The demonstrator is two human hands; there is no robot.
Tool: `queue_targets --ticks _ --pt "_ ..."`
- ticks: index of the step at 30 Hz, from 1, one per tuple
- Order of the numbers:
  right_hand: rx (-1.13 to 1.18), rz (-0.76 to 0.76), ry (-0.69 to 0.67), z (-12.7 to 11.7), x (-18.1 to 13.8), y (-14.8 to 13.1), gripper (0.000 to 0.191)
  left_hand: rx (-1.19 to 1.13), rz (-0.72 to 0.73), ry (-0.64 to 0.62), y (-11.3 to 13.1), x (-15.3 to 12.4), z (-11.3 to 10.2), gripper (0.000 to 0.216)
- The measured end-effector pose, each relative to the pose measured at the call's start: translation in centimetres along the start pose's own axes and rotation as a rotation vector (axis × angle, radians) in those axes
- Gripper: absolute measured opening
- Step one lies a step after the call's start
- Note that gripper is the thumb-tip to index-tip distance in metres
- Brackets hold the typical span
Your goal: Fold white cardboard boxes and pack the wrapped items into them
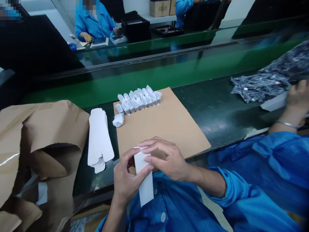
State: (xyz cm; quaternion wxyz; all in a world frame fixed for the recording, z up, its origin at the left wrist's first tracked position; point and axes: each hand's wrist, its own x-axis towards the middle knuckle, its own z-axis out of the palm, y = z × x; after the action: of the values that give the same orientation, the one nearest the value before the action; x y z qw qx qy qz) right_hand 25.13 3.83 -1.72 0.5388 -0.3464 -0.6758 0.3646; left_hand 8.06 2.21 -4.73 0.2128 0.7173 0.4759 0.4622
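Both hands are closed around a narrow white box [145, 183], held upright in front of my blue coat. My left hand [129, 174] grips its side, with the thumb across the front. At the box's top end, the fingers and thumb of my right hand [166, 158] pinch the edge. Whether anything is inside the box cannot be seen. Beyond my hands lies a brown cardboard sheet [159, 125]. Along its far left edge stand rows of small white-wrapped pieces [137, 100], and one wrapped piece [118, 120] sits apart at the corner. A stack of flat white cartons [98, 138] lies left of the sheet.
A torn brown paper-lined carton [55, 125] stands at the left. Clear plastic bags of dark items [260, 84] lie at the right, near a co-worker's hand [299, 96] and blue sleeve. Across the green divider [154, 69], other people in blue work.
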Motion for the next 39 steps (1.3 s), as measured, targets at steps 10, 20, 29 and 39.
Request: queue_targets --ticks 10,20,29,39 --pt "-0.424 0.297 -0.446 1.5 -1.8 2.2 0.093 -0.062 -0.236 0.569 -2.9 1.9 0.2 0.044" --pt "-0.742 -0.137 -1.047 -0.6 11.2 2.4 0.034 0.699 0.222 -0.343 -5.0 -0.5 -2.9 0.06" --pt "-1.02 -0.292 -0.913 7.7 17.4 8.1 0.02 0.717 0.015 -0.443 -5.0 -0.3 -2.2 0.048" --pt "-0.189 0.107 -0.048 -5.1 4.6 0.2 0.044 0.57 0.087 -0.137 -5.6 -0.4 -3.1 0.042"
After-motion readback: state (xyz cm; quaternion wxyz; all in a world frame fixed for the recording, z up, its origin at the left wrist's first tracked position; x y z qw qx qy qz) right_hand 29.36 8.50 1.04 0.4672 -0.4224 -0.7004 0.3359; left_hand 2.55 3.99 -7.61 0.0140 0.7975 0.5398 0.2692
